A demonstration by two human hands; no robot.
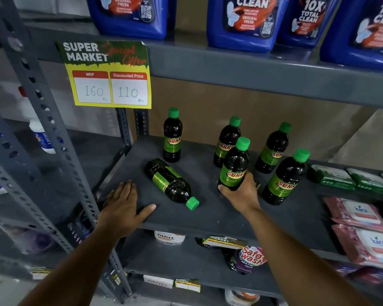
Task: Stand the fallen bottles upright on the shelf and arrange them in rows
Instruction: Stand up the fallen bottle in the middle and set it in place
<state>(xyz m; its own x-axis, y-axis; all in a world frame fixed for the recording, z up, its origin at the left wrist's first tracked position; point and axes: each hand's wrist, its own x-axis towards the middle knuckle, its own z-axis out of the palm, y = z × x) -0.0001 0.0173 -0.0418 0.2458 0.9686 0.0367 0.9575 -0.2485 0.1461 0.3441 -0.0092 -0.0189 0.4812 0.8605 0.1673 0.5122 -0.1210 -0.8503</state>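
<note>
The right hand (pixel 239 193) holds one upright bottle (pixel 233 165) by its base. The left hand (pixel 125 203) lies flat and wide on the shelf (pixel 208 215). The fallen bottle (pixel 169 183) lies just right of it, cap pointing towards the person, so the left hand is nearer.

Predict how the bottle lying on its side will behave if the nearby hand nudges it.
The fallen bottle looks round-bodied, so it will probably roll across the flat shelf. It appears full of dark liquid, so likely heavy for its size. Its cap points toward the shelf's front edge, so it might slide off.
</note>
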